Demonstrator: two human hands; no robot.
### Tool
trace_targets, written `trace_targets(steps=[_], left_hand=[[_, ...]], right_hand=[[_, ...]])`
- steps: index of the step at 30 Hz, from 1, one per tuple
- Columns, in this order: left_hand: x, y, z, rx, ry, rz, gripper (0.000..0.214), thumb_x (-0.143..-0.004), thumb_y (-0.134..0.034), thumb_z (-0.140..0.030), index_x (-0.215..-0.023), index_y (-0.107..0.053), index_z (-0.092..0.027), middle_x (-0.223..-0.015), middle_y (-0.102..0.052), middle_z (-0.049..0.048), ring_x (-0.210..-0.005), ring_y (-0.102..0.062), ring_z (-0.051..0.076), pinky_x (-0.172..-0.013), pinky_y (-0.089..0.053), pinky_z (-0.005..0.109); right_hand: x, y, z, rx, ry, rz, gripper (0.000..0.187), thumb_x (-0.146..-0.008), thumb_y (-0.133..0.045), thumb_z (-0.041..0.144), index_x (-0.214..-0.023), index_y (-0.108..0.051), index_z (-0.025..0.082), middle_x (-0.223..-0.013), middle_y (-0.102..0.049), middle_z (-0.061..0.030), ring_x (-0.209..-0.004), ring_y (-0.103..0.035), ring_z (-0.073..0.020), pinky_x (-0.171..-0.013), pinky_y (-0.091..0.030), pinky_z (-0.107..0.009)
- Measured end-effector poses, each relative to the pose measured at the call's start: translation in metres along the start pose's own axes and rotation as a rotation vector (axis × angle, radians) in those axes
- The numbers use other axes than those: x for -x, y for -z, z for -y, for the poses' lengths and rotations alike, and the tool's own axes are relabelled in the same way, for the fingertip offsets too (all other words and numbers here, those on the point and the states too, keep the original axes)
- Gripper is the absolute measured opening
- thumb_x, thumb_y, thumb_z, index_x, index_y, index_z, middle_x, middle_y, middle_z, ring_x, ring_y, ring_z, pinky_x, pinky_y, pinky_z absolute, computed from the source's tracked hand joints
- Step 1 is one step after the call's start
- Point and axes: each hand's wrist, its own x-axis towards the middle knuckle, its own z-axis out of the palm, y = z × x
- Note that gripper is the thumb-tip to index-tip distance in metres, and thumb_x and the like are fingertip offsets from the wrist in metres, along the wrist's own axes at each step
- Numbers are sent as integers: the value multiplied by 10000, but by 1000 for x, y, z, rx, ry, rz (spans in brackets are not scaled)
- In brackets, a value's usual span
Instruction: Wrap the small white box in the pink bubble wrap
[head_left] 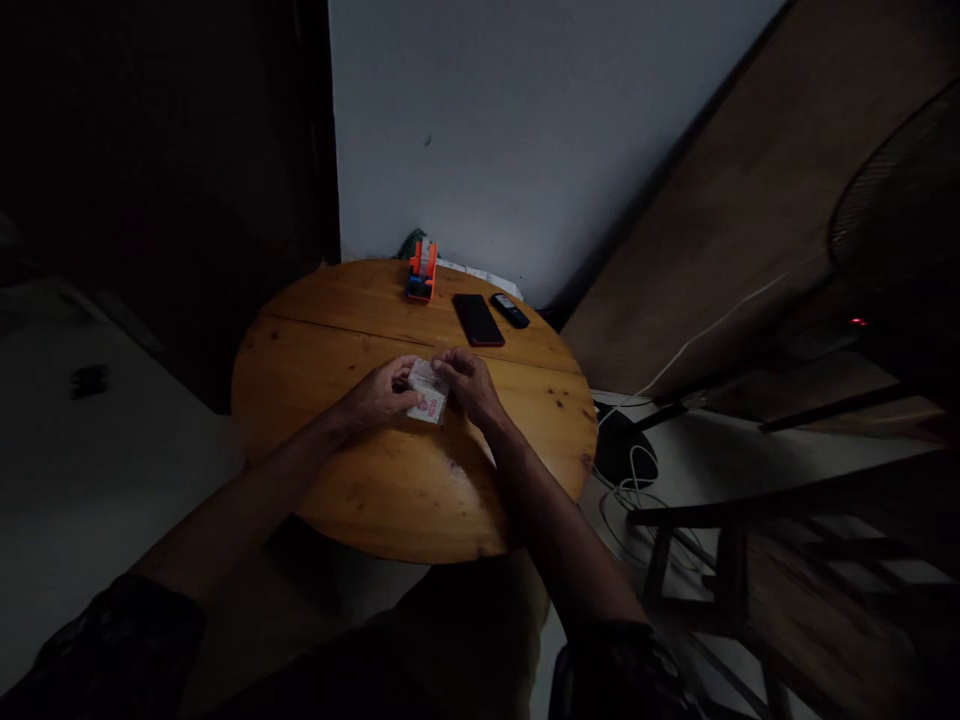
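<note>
Two bare hands are holding one small, flat, translucent plastic packet with red print (429, 405) between them. The left hand (382, 393) is gripping the packet's left side: its thumb is pressing on the near face beside the print, while its other fingers are curling around the far left edge, leaving little gap. The right hand (469, 382) is pinching the upper right corner, its thumb and forefinger appearing nearly together; exactly how much film they are catching is too dim to tell. The packet is thus sitting between the two sets of fingertips, tilting slightly, its printed face turning upward. Gripping opposite sides is probably steadying the limp film and leaving the right fingertips free to work its top edge.

Beneath, a round, varnished, yellow-brown wooden table (300, 375) is spreading out under the hands. Beyond them, a flat black phone with a red edge (478, 320) and a slim black handset with a pale screen (511, 310) are lying side by side, and an orange tape dispenser (423, 268) is standing near the far rim, presumably set back to leave working room.
</note>
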Motion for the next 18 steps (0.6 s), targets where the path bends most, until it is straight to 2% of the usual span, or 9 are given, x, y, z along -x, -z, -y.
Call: trace_targets(steps=[3,8,12,15,18], left_hand=[[0,0,0,15,31,-15,866,-663,-737,-274,-1451,-424,-101,-1268,-674,157,-1132,-659,266,-930,-553,382],[-1,1,-3,-20,22,-69,714,-652,-753,-303,-1318,-572,-119,-1273,-673,136,-1170,-637,278,-990,-525,395],[-3,5,-2,-41,67,-76,595,-651,-758,-345,-1198,-657,-134,-1146,-719,100,-1043,-673,260,-875,-556,369],[-2,6,-3,-46,54,-58,557,-655,-760,-364,-1154,-681,-130,-1072,-736,82,-945,-686,229,-798,-553,325],[-1,6,-5,-99,43,-44,507,-673,-743,-370,-1117,-699,-131,-1001,-742,67,-871,-683,204,-759,-543,302]], right_hand=[[1,-3,-2,-5,40,-38,357,-731,-705,527,-716,-543,209,-652,-474,42,-602,-413,-107,-563,-339,-240],[9,0,-1,117,109,-47,248,-786,-634,448,-745,-583,209,-674,-521,25,-627,-457,-126,-572,-367,-240],[18,2,3,316,225,-25,166,-827,-571,346,-808,-664,209,-781,-639,-9,-732,-576,-164,-666,-452,-271],[23,1,6,451,366,-43,171,-858,-570,302,-821,-711,214,-899,-698,-46,-858,-645,-198,-774,-502,-311],[26,2,7,525,443,-31,187,-891,-576,284,-862,-748,217,-923,-724,-64,-884,-682,-208,-798,-523,-316]])
